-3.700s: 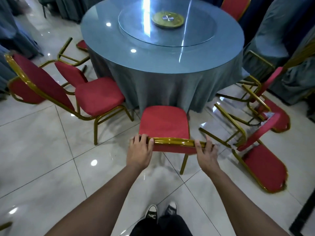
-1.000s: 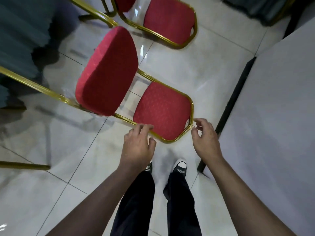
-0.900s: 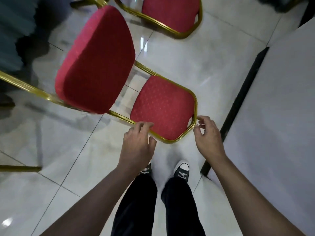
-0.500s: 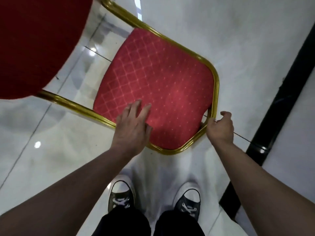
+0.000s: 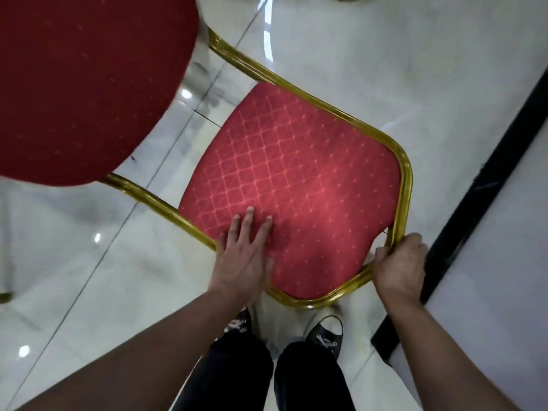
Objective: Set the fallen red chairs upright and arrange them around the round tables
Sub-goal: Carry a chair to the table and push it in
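Red diamond-patterned padding fills the middle of my view: the fallen chair [image 5: 284,179] lies on its back on the pale tiled floor [image 5: 341,54], its backrest pad [image 5: 290,185] facing up at me inside a gold tube frame [image 5: 404,185]. My left hand [image 5: 244,256] lies flat on the near left part of that pad, fingers [image 5: 250,221] straight and slightly spread, palm crossing the frame rail, holding nothing. My right hand [image 5: 398,268] is curled round the frame at its near right corner, fingers wrapped over the gold tube.

Up at the left, the chair's seat cushion [image 5: 80,81] looms large and dark red, close to the camera and a little blurred. A black strip [image 5: 480,185] runs diagonally along the floor just right of the frame, with a pale grey surface [image 5: 504,262] beyond it. My two black sneakers [image 5: 324,326] stand right below the frame's near edge, dark trousers [image 5: 237,375] under them in the view.

Both forearms reach in from the bottom, left from lower left, right from lower right.
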Available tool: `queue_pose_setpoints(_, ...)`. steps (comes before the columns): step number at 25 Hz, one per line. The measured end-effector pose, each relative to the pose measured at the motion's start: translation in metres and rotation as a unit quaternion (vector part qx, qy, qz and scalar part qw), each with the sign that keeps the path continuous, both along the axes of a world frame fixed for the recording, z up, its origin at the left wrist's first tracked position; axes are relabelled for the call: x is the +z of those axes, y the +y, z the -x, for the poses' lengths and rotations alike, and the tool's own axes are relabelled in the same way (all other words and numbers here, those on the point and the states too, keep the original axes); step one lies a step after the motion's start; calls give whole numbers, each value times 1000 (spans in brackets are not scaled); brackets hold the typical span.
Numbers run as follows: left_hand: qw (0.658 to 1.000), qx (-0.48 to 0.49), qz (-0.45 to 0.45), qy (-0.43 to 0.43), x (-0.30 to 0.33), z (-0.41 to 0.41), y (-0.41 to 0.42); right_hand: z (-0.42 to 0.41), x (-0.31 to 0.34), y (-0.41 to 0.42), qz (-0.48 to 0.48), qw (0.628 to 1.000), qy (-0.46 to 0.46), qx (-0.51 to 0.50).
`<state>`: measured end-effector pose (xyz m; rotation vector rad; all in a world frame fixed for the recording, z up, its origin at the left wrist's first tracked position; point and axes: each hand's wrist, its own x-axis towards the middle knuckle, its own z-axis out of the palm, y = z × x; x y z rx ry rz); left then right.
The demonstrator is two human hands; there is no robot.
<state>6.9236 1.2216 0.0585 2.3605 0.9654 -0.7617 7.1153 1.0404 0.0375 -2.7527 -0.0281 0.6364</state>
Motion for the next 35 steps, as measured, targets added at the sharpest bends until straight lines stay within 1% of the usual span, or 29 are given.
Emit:
queue_pose_setpoints(4,995,80,63,-19,161,1,-16,15,191,11,-76,997,-29,7)
queue_pose_setpoints(8,987,132,44,-78,334,2,-28,43,380,59,-175,983,-29,56)
queue_pose_setpoints(12,975,153,6,-160,472,28,-6,80,517,128,-227,964,-20,138)
queue_pose_setpoints(14,975,142,13,-170,515,47,13,96,560,154,-224,962,-24,155)
queue_pose_setpoints(18,977,152,29,-147,566,68,45,107,612,185,-193,954,-25,226)
queue_pose_setpoints(21,973,182,-1,-143,580,72,59,96,625,195,-187,941,-42,279)
queue_pose_setpoints(23,966,210,-44,-145,585,76,77,81,628,210,-164,919,-77,351)
queue_pose_setpoints(25,952,243,-103,-155,590,79,98,58,630,240,-137,890,-108,421)
queue_pose_setpoints(27,933,288,-161,-148,595,82,115,38,631,279,-124,860,-94,486)
queue_pose_setpoints(29,915,326,-199,-126,604,80,130,22,627,318,-125,836,-59,531)
queue_pose_setpoints(32,900,366,-217,-94,614,65,145,0,618,363,-137,815,-24,562)
queue_pose_setpoints(35,882,404,-226,-88,616,55,149,0,613,388,-176,818,-18,548)
